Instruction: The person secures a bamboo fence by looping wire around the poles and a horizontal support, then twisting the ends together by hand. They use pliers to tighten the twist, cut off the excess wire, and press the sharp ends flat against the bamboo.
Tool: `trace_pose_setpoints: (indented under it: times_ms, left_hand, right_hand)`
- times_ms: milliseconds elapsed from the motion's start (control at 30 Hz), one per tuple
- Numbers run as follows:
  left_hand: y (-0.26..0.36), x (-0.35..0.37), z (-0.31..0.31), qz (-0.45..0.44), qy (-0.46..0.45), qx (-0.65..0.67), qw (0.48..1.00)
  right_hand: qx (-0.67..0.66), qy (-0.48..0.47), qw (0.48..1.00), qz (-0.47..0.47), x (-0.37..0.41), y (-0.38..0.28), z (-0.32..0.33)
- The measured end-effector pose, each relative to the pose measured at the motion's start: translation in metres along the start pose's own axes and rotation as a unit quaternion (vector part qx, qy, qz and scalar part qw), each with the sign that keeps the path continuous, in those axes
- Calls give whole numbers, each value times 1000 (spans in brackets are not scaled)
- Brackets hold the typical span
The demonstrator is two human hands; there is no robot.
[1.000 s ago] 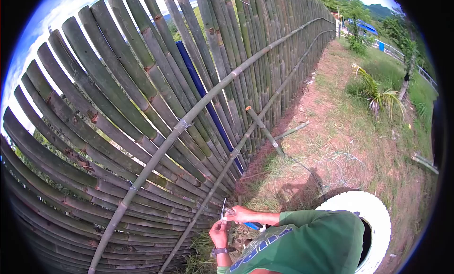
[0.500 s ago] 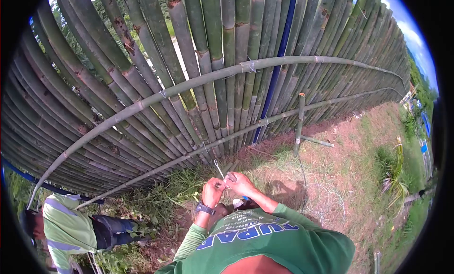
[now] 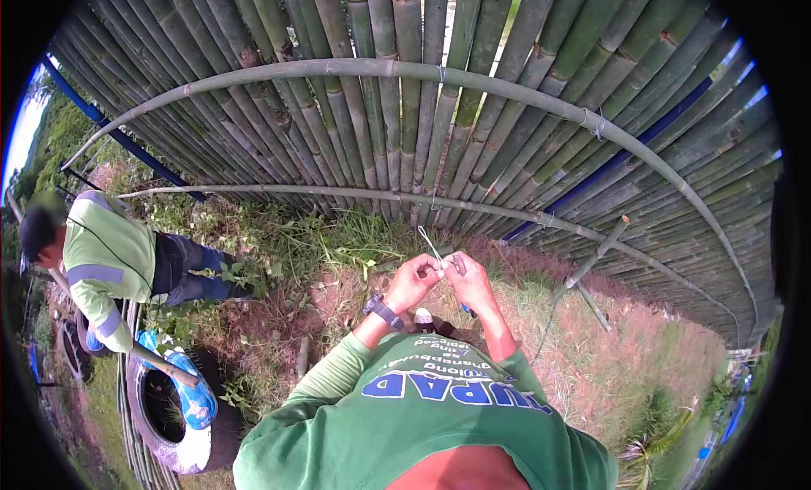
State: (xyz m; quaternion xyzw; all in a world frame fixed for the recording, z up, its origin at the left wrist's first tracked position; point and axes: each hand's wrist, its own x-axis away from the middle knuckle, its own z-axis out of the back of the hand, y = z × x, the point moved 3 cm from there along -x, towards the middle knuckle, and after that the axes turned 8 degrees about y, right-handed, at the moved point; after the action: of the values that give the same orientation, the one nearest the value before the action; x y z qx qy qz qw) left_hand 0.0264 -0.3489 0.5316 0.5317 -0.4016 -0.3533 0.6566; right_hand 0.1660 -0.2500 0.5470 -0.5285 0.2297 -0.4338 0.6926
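Note:
My left hand (image 3: 410, 285), with a dark wristwatch (image 3: 384, 311) on its wrist, is closed in a pinch on a thin pale wire (image 3: 429, 243). Close beside it, my right hand (image 3: 470, 284) pinches the same wire, fingertips nearly touching those of the left. The wire's upper end forms a narrow loop that sticks up above both hands. The part between my fingers is hidden. Both hands are in front of my green shirt, short of the bamboo fence (image 3: 410, 127).
Two bamboo rails (image 3: 338, 66) cross the fence. A cut bamboo post (image 3: 598, 252) leans at right. At left a person in a reflective shirt (image 3: 110, 245) bends, holding a pole (image 3: 165, 363) over a painted tyre (image 3: 139, 405). Grass and weeds (image 3: 287, 236) line the fence foot.
My view has turned left: the fence and post shift right, and the person and tyre show more fully. Both hands still pinch the looped wire, now closer together.

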Motion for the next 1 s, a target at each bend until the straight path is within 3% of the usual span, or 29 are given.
trace_pose_setpoints:
  times_ms: [167,233,367,433,533,633,767,867,900,1000]
  left_hand:
    - [1,4,14,12,26,12,1000]
    - [3,7,21,63,13,105,992]
    - [8,13,39,89,38,153,983]
    - [13,17,49,154,4,210,965]
    - [5,19,64,197,30,199,959]
    - [-3,17,80,190,62,188,962]
    - [-3,14,96,174,118,229,950]
    - [-21,3,114,173,175,395,885]
    - [-22,-1,122,172,172,395,886]
    - [-10,-14,150,71,194,515,832]
  right_hand:
    - [-143,-89,985,-31,-12,-21,-4]
    - [-178,-126,975,-41,-17,-25,-8]
    - [-206,-191,958,-53,-28,-19,-25]
    - [-191,-214,956,-68,-27,-30,-31]
    - [-160,-226,958,-80,-31,-36,-48]
    - [-103,-222,969,-26,-40,-36,-72]
    - [-40,-194,980,-24,-44,-57,-96]
    - [-51,-175,983,0,-52,-54,-122]
    - [-50,-172,984,0,-50,-61,-130]
    - [-102,-145,984,-11,-47,-79,-160]
